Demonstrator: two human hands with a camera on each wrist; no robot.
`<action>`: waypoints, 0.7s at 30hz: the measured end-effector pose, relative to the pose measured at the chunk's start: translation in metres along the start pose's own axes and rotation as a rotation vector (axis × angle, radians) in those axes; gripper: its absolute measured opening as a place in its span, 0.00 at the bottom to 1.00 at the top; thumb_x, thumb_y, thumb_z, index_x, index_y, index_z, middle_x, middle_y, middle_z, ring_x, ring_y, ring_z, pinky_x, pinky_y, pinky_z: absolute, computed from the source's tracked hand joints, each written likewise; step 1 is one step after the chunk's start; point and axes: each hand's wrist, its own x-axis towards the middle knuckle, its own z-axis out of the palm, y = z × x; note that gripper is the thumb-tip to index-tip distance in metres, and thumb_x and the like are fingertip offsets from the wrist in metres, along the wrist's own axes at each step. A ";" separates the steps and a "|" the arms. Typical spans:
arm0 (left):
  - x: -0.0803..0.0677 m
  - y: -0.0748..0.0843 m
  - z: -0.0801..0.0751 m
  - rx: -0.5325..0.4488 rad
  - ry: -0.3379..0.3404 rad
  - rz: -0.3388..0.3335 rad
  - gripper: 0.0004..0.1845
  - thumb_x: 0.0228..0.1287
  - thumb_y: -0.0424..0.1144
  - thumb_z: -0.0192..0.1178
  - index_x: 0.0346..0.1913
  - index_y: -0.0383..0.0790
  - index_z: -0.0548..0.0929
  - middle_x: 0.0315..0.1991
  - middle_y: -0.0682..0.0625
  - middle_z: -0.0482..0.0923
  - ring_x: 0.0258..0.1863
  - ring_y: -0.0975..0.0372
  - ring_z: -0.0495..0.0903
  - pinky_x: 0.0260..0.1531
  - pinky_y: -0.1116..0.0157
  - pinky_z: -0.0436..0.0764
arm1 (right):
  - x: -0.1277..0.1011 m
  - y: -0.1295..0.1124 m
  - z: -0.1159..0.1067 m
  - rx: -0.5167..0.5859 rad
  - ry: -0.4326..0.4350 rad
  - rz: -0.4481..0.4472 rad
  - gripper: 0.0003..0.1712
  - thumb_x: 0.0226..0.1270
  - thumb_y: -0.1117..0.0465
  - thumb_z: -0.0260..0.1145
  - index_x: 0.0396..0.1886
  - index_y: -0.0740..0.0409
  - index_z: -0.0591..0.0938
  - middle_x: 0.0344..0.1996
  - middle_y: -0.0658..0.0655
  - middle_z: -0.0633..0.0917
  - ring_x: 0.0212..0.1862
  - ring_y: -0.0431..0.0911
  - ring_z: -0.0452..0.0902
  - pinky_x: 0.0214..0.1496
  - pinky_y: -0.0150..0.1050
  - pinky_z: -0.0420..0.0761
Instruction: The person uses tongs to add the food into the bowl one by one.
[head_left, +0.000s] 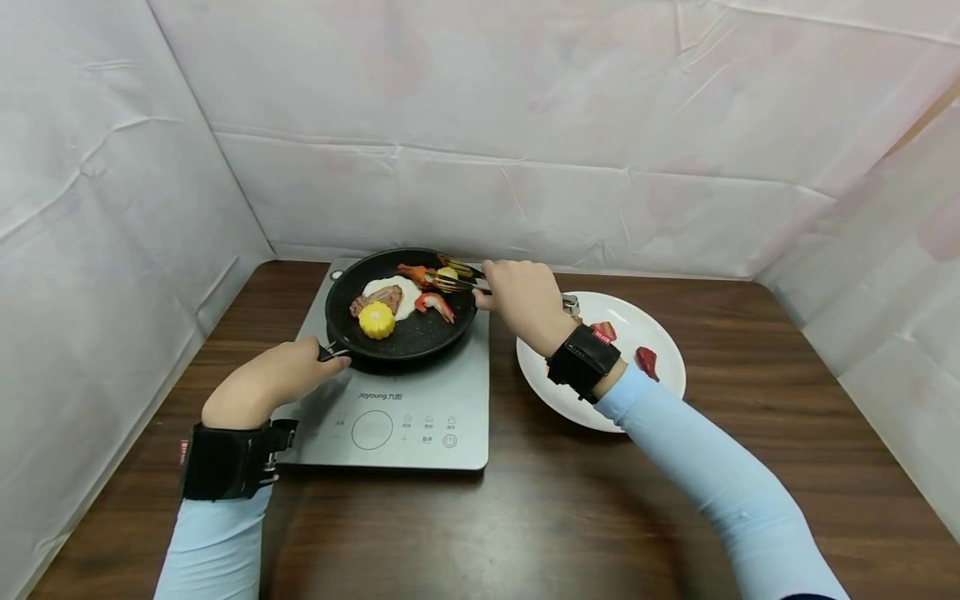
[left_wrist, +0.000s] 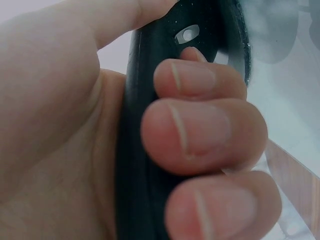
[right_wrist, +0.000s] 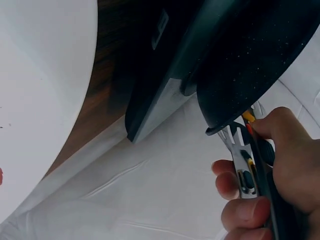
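My left hand [head_left: 273, 379] grips the handle [left_wrist: 132, 150] of a black frying pan [head_left: 423, 337], its fingers curled round it. My right hand [head_left: 522, 304] holds metal tongs [head_left: 468, 285] by their dark handle, the tips over the pan's far right side. Those tips overlap a yellow piece [head_left: 447, 272] and sit beside an orange-brown piece like a drumstick [head_left: 414, 272]. Also in the pan are a fried egg [head_left: 407, 293], a slice of meat [head_left: 387, 296], a corn piece [head_left: 377, 322] and a shrimp [head_left: 437, 306]. In the right wrist view the pan wall hides the food.
Under the pan is a silver induction cooker [head_left: 427, 400]. To its right, partly behind my right wrist, stands a white plate [head_left: 663, 337] with a dark red piece [head_left: 647, 362] and a lighter red one [head_left: 606, 330]. White sheeting [head_left: 450, 192] closes off the wooden table's back and sides.
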 end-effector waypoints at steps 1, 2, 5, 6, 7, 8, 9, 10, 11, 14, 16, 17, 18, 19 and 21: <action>0.000 0.000 0.000 0.000 -0.002 0.004 0.39 0.80 0.56 0.43 0.61 0.13 0.69 0.49 0.27 0.80 0.42 0.47 0.82 0.44 0.47 0.82 | 0.000 -0.001 -0.001 -0.003 -0.007 0.002 0.22 0.72 0.48 0.65 0.22 0.54 0.72 0.16 0.51 0.74 0.19 0.46 0.71 0.20 0.42 0.70; 0.000 0.000 0.000 0.000 -0.004 0.005 0.39 0.80 0.56 0.43 0.61 0.13 0.69 0.49 0.27 0.81 0.41 0.48 0.82 0.43 0.48 0.82 | 0.000 -0.002 -0.001 -0.005 -0.014 0.003 0.22 0.72 0.48 0.65 0.22 0.54 0.72 0.16 0.51 0.73 0.19 0.46 0.71 0.19 0.42 0.69; 0.002 0.001 -0.001 0.001 -0.004 0.005 0.39 0.80 0.56 0.44 0.61 0.14 0.69 0.48 0.28 0.81 0.40 0.48 0.82 0.42 0.49 0.82 | 0.001 -0.003 -0.003 -0.005 -0.021 0.000 0.22 0.71 0.49 0.66 0.21 0.54 0.71 0.15 0.51 0.71 0.19 0.46 0.70 0.19 0.41 0.67; 0.002 0.001 -0.001 0.002 -0.002 0.006 0.39 0.80 0.56 0.43 0.61 0.13 0.69 0.48 0.28 0.81 0.41 0.48 0.82 0.42 0.49 0.82 | 0.002 -0.003 -0.004 -0.001 -0.021 -0.003 0.22 0.70 0.49 0.67 0.21 0.53 0.71 0.15 0.50 0.71 0.19 0.46 0.70 0.19 0.40 0.67; 0.003 0.001 -0.002 0.003 -0.001 0.007 0.39 0.80 0.56 0.43 0.61 0.13 0.69 0.49 0.28 0.80 0.41 0.48 0.82 0.42 0.48 0.82 | 0.002 -0.003 -0.004 0.000 -0.020 -0.004 0.21 0.70 0.49 0.67 0.21 0.53 0.72 0.16 0.50 0.70 0.19 0.46 0.71 0.19 0.40 0.67; 0.003 0.001 -0.002 0.004 0.000 0.006 0.39 0.80 0.56 0.43 0.61 0.13 0.69 0.48 0.28 0.81 0.41 0.48 0.82 0.42 0.48 0.82 | 0.003 -0.004 -0.004 -0.002 -0.016 -0.005 0.21 0.69 0.49 0.67 0.21 0.53 0.72 0.16 0.50 0.70 0.20 0.46 0.71 0.19 0.40 0.68; 0.003 0.001 -0.003 0.005 0.003 0.006 0.39 0.80 0.56 0.43 0.61 0.13 0.69 0.49 0.27 0.80 0.41 0.48 0.82 0.42 0.48 0.82 | 0.003 -0.004 -0.004 -0.002 -0.014 -0.003 0.21 0.68 0.49 0.67 0.21 0.54 0.72 0.16 0.50 0.70 0.20 0.46 0.72 0.19 0.41 0.68; 0.003 0.001 -0.003 0.007 0.003 0.007 0.39 0.80 0.56 0.43 0.61 0.13 0.69 0.49 0.26 0.80 0.41 0.47 0.82 0.43 0.48 0.82 | 0.003 -0.004 -0.004 -0.002 -0.012 -0.001 0.20 0.68 0.49 0.68 0.22 0.54 0.73 0.16 0.50 0.71 0.20 0.46 0.72 0.19 0.41 0.69; 0.003 0.001 -0.004 0.007 0.003 0.008 0.39 0.80 0.56 0.43 0.61 0.13 0.69 0.50 0.26 0.80 0.42 0.47 0.82 0.43 0.47 0.82 | 0.003 -0.004 -0.003 -0.003 -0.013 0.002 0.20 0.68 0.48 0.68 0.22 0.54 0.74 0.16 0.50 0.71 0.20 0.46 0.73 0.19 0.41 0.70; 0.003 0.001 -0.004 0.008 -0.005 0.000 0.39 0.80 0.55 0.43 0.61 0.12 0.68 0.52 0.24 0.79 0.43 0.45 0.83 0.44 0.47 0.82 | 0.001 -0.005 -0.004 -0.006 -0.022 0.002 0.21 0.68 0.45 0.69 0.24 0.54 0.76 0.17 0.51 0.74 0.21 0.47 0.75 0.19 0.41 0.70; 0.003 0.001 -0.004 0.010 -0.010 -0.003 0.39 0.80 0.55 0.43 0.62 0.12 0.67 0.54 0.22 0.78 0.45 0.44 0.83 0.46 0.46 0.82 | 0.000 -0.006 -0.004 -0.002 -0.028 -0.001 0.21 0.68 0.44 0.69 0.26 0.55 0.77 0.18 0.52 0.76 0.21 0.47 0.76 0.19 0.40 0.68; 0.002 0.001 -0.003 0.010 -0.012 -0.004 0.39 0.80 0.55 0.43 0.62 0.12 0.67 0.55 0.22 0.77 0.46 0.44 0.83 0.46 0.46 0.82 | 0.000 -0.006 -0.004 0.000 -0.028 -0.002 0.21 0.68 0.44 0.69 0.27 0.55 0.78 0.19 0.53 0.77 0.21 0.47 0.76 0.19 0.40 0.67; 0.002 0.001 -0.003 0.010 -0.014 -0.006 0.39 0.80 0.55 0.43 0.62 0.12 0.66 0.55 0.22 0.77 0.46 0.43 0.83 0.46 0.45 0.82 | 0.000 -0.006 -0.004 0.000 -0.028 -0.002 0.21 0.68 0.43 0.69 0.27 0.55 0.78 0.19 0.53 0.77 0.22 0.47 0.76 0.19 0.39 0.67; 0.002 0.001 -0.003 0.010 -0.014 -0.006 0.40 0.80 0.55 0.43 0.62 0.12 0.66 0.55 0.22 0.77 0.46 0.43 0.83 0.46 0.45 0.82 | -0.001 -0.006 -0.004 -0.001 -0.027 -0.001 0.21 0.68 0.43 0.69 0.28 0.55 0.79 0.20 0.53 0.78 0.22 0.47 0.76 0.19 0.39 0.66; 0.003 0.001 -0.002 0.010 -0.013 -0.001 0.40 0.80 0.55 0.43 0.62 0.12 0.67 0.55 0.22 0.77 0.46 0.44 0.83 0.46 0.45 0.82 | -0.002 -0.007 -0.004 -0.010 -0.024 0.002 0.21 0.67 0.43 0.69 0.28 0.55 0.79 0.20 0.53 0.78 0.22 0.47 0.77 0.19 0.39 0.66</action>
